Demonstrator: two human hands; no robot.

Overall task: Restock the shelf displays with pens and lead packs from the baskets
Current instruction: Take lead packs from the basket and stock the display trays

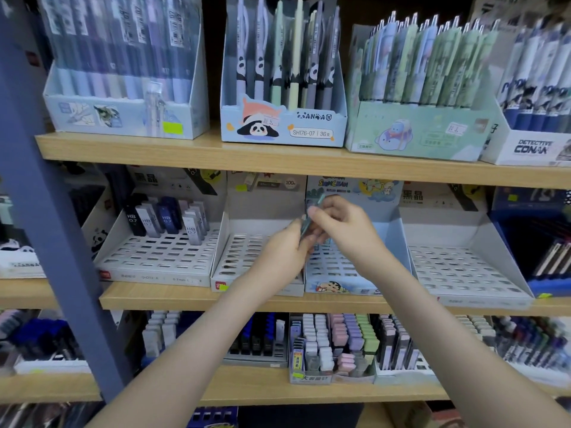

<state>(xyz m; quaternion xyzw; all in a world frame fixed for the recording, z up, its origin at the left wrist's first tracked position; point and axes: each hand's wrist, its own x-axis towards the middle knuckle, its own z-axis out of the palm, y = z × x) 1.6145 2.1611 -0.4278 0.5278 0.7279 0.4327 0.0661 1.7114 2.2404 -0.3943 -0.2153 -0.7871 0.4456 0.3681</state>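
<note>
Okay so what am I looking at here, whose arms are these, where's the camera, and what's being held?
There is no machine here. These are a person's two bare arms, filmed by one wide-angle camera worn on their head, looking forward and down at shop shelves. The left hand and right hand together pinch a slim dark pack. It is blurred, but it is probably pencil leads. Below them, white slotted trays sit on the middle shelf. The left tray holds a few HB 0.7 lead packs. The shelf above carries boxes of pens, among them a panda pen box.
</note>
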